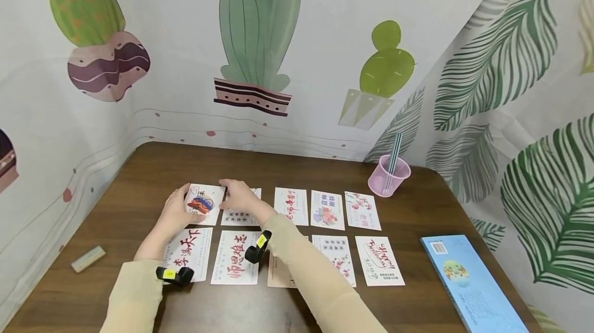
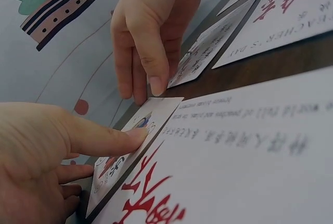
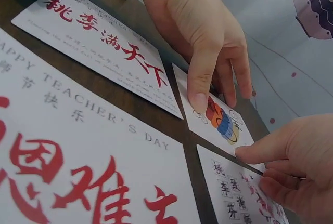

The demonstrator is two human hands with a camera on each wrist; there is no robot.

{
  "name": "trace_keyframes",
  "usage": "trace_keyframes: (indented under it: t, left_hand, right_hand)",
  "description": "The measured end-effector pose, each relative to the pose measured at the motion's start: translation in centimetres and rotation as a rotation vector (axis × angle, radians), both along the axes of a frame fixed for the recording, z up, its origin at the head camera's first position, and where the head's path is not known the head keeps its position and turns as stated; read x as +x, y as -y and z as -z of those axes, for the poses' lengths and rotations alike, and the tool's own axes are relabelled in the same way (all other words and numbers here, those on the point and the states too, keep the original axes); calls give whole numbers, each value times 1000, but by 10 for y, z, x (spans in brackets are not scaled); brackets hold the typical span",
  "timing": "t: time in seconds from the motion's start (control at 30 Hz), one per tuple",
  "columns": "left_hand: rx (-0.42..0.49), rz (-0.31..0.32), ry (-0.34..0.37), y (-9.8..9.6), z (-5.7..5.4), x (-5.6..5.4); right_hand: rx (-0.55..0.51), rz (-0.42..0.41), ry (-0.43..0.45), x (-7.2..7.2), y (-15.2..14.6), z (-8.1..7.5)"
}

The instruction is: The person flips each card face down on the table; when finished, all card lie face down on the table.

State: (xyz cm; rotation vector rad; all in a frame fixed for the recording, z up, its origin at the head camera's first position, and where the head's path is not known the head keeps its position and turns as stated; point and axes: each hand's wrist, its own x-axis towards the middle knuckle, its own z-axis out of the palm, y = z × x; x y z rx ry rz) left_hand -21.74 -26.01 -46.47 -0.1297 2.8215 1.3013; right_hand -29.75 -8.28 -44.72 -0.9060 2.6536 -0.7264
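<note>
At the left end of the back row lies a white greeting card [image 1: 204, 203] with a small orange and blue picture. My left hand [image 1: 174, 213] holds its left side, thumb [image 2: 122, 140] across the printed face and the other fingers at the outer edge. From the right, my right hand [image 1: 243, 200] has thumb and fingertips [image 3: 250, 151] at the same card's far right corner. Under that hand, a card with black characters [image 1: 241, 218] is partly hidden. A card with red characters [image 3: 104, 37] lies in front of my left hand.
Several more cards, such as one with a bouquet [image 1: 327, 210] and a birthday card [image 1: 379, 261], lie in two rows. The right forearm covers part of a tan card [image 1: 280, 273]. A pink cup [image 1: 389, 177] with striped sticks, a blue box [image 1: 475, 286] and an eraser-like block [image 1: 88, 259] stand around them.
</note>
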Motion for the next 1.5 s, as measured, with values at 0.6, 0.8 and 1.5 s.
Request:
trace_keyframes:
  t: [0.6, 0.8, 1.5]
  left_hand:
    - [19, -4, 21, 2, 1, -2]
    - [13, 1, 33, 1, -1, -3]
    - [33, 24, 37, 4, -6, 1]
  right_hand:
    - [-315, 100, 187, -10, -1, -2]
    - [-545, 219, 354, -5, -2, 6]
    - [-682, 245, 588, 12, 5, 26]
